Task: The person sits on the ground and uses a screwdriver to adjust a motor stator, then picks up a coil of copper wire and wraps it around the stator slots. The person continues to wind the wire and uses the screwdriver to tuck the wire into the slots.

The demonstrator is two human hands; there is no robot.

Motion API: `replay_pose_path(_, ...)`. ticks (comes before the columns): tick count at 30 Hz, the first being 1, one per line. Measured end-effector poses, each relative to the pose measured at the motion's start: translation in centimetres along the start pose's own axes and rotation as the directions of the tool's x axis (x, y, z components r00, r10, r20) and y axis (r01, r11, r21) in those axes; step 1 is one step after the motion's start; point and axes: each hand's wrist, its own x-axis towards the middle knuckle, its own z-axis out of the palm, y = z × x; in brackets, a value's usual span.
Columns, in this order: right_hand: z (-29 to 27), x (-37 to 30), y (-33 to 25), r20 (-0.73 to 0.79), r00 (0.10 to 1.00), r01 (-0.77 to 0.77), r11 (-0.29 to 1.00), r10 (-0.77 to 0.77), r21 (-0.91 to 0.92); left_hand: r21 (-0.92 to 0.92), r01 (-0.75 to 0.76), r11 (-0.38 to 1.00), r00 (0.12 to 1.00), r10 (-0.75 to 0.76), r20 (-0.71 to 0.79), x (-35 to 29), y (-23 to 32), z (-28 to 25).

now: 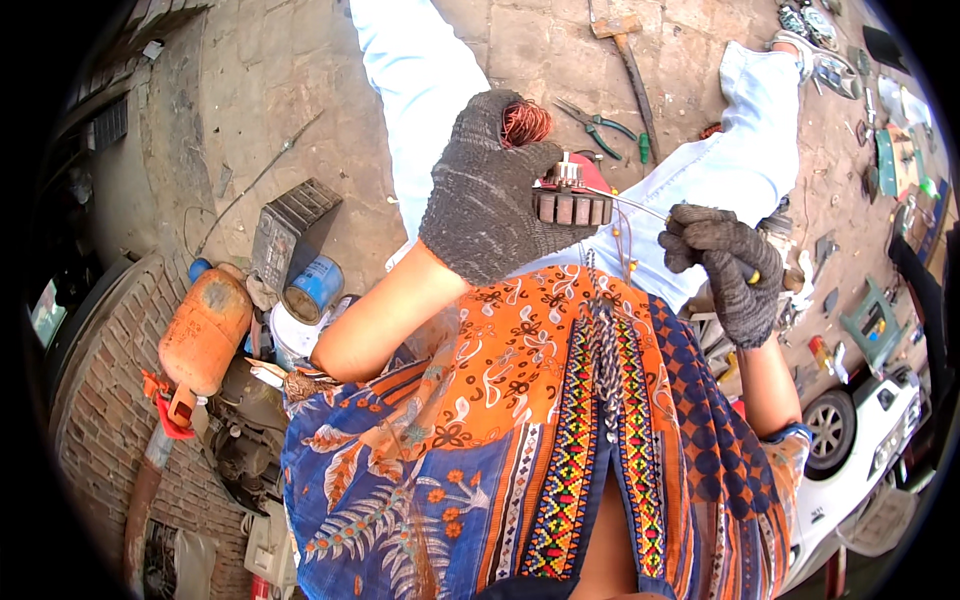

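Left of the motor armature [560, 185] we see an orange gas cylinder [203, 335] on the floor. Our gloved left hand [490, 195] is wrapped around the armature above our lap; just right, our gloved right hand [728, 265] is clenched on a thin tool [640, 208] touching it.

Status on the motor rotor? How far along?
Done: copper winding already sits on the rotor. In hand: gloved left hand grips the rotor while the right hand pokes a thin tool at its commutator end. Left: loose copper leads hang unattached; pliers and hammer lie unused on the ground.
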Motion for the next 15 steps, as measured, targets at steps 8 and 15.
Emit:
replay_pose_path(8,-0.6,-0.6,2.3,-0.069,0.994,-0.053,0.943,0.080,0.329,-0.126,-0.050,0.991,0.999,0.049,-0.016,0.8,0.4,-1.3)
replay_pose_path(15,-0.5,-1.0,2.9,-0.074,0.993,-0.045,0.874,0.092,0.484,-0.133,-0.116,0.984,0.991,0.125,0.056,0.8,0.3,-2.0)
